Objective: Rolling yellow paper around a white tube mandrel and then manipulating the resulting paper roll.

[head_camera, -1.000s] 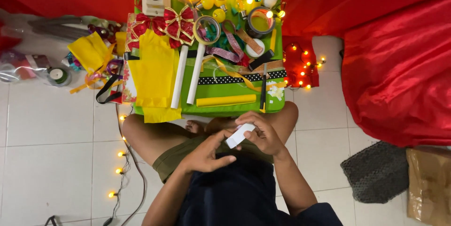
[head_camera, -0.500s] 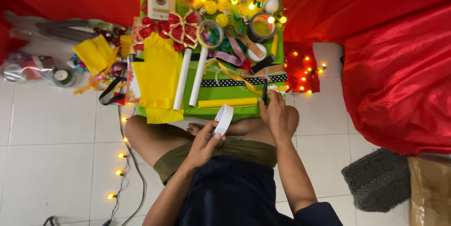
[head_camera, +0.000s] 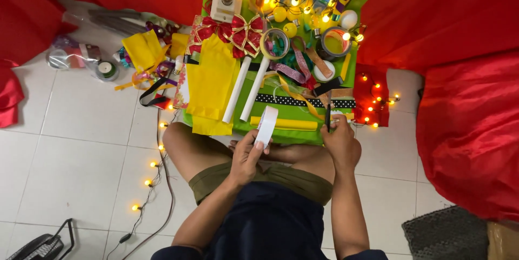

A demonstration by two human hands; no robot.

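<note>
The person is wearing a dark navy top whose short sleeves are ending near the upper arms, at the bottom edge of the view, well behind both hands. Below the top, olive green shorts are showing as a band of fabric across the lap, just behind the left hand [head_camera: 246, 157] and the right hand [head_camera: 341, 144]. The forearms and both hands are showing bare, with no gloves, watch, rings or bracelets visible. The legs are also showing bare beyond the shorts, and a bare foot is lying between the two hands.
</note>
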